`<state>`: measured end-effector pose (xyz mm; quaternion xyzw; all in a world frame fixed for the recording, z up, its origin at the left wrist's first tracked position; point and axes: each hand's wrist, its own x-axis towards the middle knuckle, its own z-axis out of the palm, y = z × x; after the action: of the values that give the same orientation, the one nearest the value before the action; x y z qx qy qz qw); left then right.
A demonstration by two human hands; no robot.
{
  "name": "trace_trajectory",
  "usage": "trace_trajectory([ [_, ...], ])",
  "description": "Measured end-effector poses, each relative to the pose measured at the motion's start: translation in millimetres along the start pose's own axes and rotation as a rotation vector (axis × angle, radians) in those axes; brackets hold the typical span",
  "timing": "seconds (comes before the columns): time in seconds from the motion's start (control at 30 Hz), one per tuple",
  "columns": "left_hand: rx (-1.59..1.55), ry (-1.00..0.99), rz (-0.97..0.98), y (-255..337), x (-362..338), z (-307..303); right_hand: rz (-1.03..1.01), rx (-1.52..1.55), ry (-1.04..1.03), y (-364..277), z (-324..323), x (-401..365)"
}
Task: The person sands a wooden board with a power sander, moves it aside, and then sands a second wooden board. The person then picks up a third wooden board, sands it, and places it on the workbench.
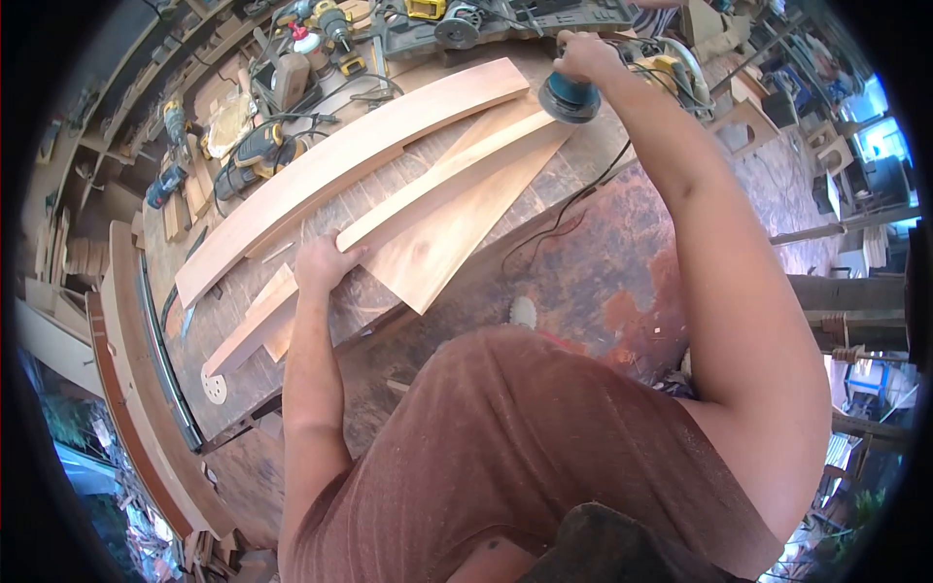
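Observation:
My right hand (590, 58) is wrapped round the top of a blue sander (570, 100), which rests at the far right end of a narrow curved wooden strip (442, 175). My left hand (323, 264) grips the same strip nearer its left end, with the thumb over the edge. Under and beside the strip lies a flat, wide piece of pale board (428, 257). A broader curved plank (350, 155) lies behind it, apart from both hands. The sander's underside is hidden.
Drills and other power tools (262, 151) with cords crowd the back left of the workbench (340, 316). An open dark tool case (486, 29) lies at the back. A perforated sanding disc (214, 386) sits by the left corner. A black cord (573, 204) trails over the front edge.

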<state>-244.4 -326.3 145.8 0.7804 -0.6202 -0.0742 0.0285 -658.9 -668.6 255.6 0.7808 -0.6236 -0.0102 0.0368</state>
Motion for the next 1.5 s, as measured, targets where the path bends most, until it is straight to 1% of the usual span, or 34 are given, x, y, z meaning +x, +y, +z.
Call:
trace_trajectory([
  [0.2, 0.009, -0.003, 0.009, -0.1, 0.9, -1.2, -0.157, 0.032, 0.027, -77.8, -15.2, -59.6],
  [0.23, 0.016, -0.02, 0.013, 0.5, 0.9, -1.6, -0.196, 0.049, 0.028, -87.2, -17.7, -66.3],
  [0.37, 0.012, 0.001, 0.015, 5.9, -2.9, -7.8, -0.224, 0.052, 0.021, -107.6, -21.1, -75.0],
  [0.5, 0.005, -0.006, 0.019, 2.5, -1.1, -7.3, -0.185, 0.043, 0.057, -95.6, -15.9, -60.6],
  [0.57, -0.004, -0.001, 0.013, 0.8, -2.2, -5.0, -0.111, 0.049, 0.077, -79.1, -9.6, -50.7],
  [0.6, -0.005, -0.017, 0.013, 0.1, -1.3, -5.1, -0.12, 0.046, 0.08, -70.8, -7.1, -45.4],
  [0.67, -0.007, -0.03, 0.008, -2.3, -0.6, -3.8, -0.032, 0.031, 0.098, -52.6, -3.3, -33.9],
  [0.7, -0.011, -0.023, 0.012, -3.4, -0.2, -1.7, -0.035, 0.03, 0.099, -42.8, -2.6, -27.1],
  [0.77, -0.016, -0.017, 0.017, -3.6, 0.0, 0.1, 0.031, -0.015, 0.034, -22.7, -1.2, -15.2],
  [0.83, -0.037, -0.026, 0.022, -3.6, 0.2, 0.4, 0.063, -0.006, 0.066, -1.6, 5.2, -6.5],
  [0.87, -0.037, -0.026, 0.019, -4.1, 0.2, 0.9, 0.092, 0.003, 0.094, 3.5, 10.2, -2.5],
  [0.9, -0.042, -0.02, 0.019, -3.9, 0.6, 1.5, 0.114, 0.027, 0.055, 1.2, -0.3, -11.2],
  [0.97, -0.046, -0.014, 0.02, -5.0, -0.1, 1.8, 0.101, 0.029, 0.066, 2.4, 6.9, -9.2],
  [1.03, -0.039, -0.018, 0.023, -4.0, 0.1, 1.2, 0.094, 0.027, 0.079, -5.4, 0.1, -17.1],
  [1.1, -0.04, -0.033, 0.03, -2.6, 0.8, -0.9, -0.014, -0.028, 0.058, -25.0, -1.9, -28.0],
  [1.17, -0.035, -0.046, 0.049, -1.3, 2.6, -0.1, -0.077, 0.015, 0.069, -46.0, -0.4, -39.9],
  [1.23, -0.024, -0.022, 0.037, -1.3, 1.3, 2.0, -0.129, 0.043, 0.012, -77.1, -17.2, -65.3],
  [1.27, -0.016, -0.021, 0.055, 0.8, -0.3, -0.1, -0.177, 0.05, 0.014, -89.0, -15.9, -69.5],
  [1.33, -0.149, -0.045, 0.056, 5.0, -2.6, -6.6, -0.236, 0.078, -0.017, -118.0, -23.7, -88.3],
  [1.37, -0.137, -0.048, 0.074, 1.9, 2.9, 1.6, -0.271, 0.103, 0.014, -131.4, -17.0, -90.5],
  [1.4, -0.296, 0.005, 0.083, -5.8, 11.2, 18.6, -0.317, 0.112, 0.051, -146.3, -12.6, -94.3],
  [1.43, -0.456, 0.06, 0.088, -7.9, 18.4, 26.8, -0.375, 0.115, -0.014, -160.8, -13.8, -97.9],
  [1.47, -0.445, 0.059, 0.099, 1.1, 22.2, 25.5, -0.416, 0.166, -0.06, -173.8, -29.4, -115.3],
  [1.5, -0.543, 0.122, 0.189, 17.7, 26.7, 24.0, -0.439, 0.184, -0.015, -187.7, -23.9, -118.8],
])
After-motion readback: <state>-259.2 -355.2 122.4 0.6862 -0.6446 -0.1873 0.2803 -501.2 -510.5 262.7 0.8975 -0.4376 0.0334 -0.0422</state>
